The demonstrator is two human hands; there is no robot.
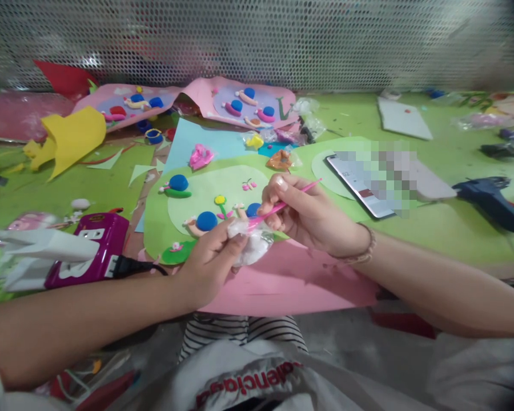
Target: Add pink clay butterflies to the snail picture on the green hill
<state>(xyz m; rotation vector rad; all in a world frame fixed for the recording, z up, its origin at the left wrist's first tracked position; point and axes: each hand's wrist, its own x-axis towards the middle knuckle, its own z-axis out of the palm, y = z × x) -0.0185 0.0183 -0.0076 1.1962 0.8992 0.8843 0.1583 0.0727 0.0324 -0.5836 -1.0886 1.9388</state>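
My left hand (212, 257) is closed around a small clear bag of white clay (252, 242), held just above the table edge. My right hand (302, 214) pinches a thin pink tool (282, 204) whose tip points into that bag. Under both hands lies a green foam sheet (154, 220) with a pale green oval carrying clay snails with blue shells (206, 221), a yellow flower (220, 200) and a small pink butterfly (249, 184). A pink sheet (291, 282) lies beneath it at the near edge.
A purple power strip (92, 248) with a black plug and a white adapter sits at the left. A phone (360, 185) lies right of my hands, a blue glue gun (492, 202) further right. Finished pink craft boards (248, 103), yellow foam (72, 137) and clay bags lie behind. A mesh wall closes the back.
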